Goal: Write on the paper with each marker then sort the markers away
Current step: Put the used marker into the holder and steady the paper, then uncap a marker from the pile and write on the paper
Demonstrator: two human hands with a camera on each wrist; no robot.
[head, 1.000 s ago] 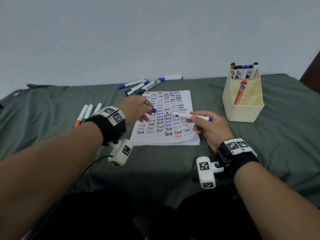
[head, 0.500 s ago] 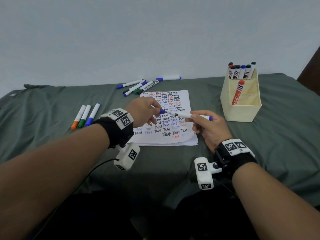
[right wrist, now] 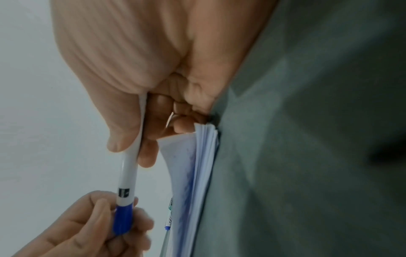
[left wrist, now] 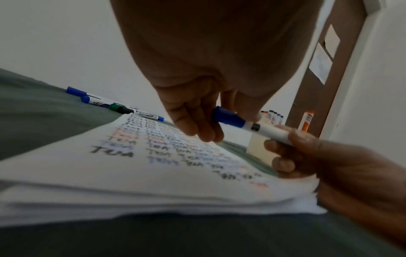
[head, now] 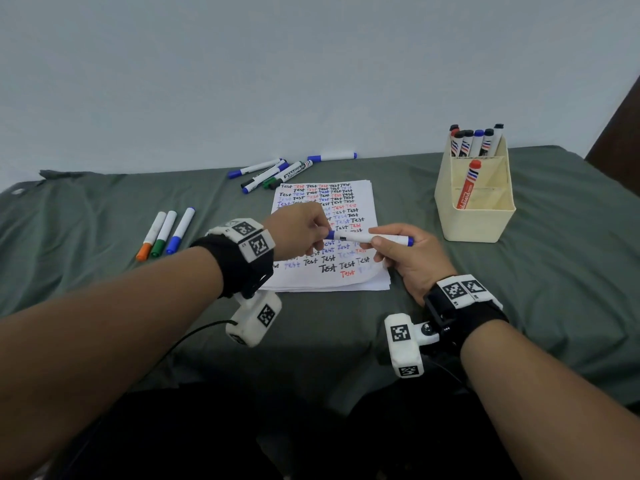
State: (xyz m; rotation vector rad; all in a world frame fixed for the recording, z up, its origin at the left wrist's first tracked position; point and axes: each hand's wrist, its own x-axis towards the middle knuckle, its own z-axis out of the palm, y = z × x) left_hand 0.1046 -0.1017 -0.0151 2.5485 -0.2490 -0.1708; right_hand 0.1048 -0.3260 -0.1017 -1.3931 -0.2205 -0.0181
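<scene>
A white marker with a blue cap (head: 360,238) (left wrist: 252,126) (right wrist: 128,180) hangs level above the paper (head: 346,275), a stack of sheets covered in the word "Test". My right hand (head: 405,258) grips its white barrel between thumb and fingers. My left hand (head: 304,233) pinches the blue cap (left wrist: 227,116) (right wrist: 123,219), which sits on the marker's tip. A cream organizer box (head: 474,220) at the right holds several markers upright at its back and a red one (head: 468,183) leaning in the front compartment.
Three markers, orange, green and blue (head: 166,233), lie side by side on the grey-green cloth (head: 104,271) at the left. Several more markers (head: 277,173) lie scattered behind the paper near the wall. A brown door (left wrist: 318,78) stands at the far right.
The left hand brought the blue cap rightward from apart onto the marker's tip. The right hand kept hold of the barrel and levelled it above the paper.
</scene>
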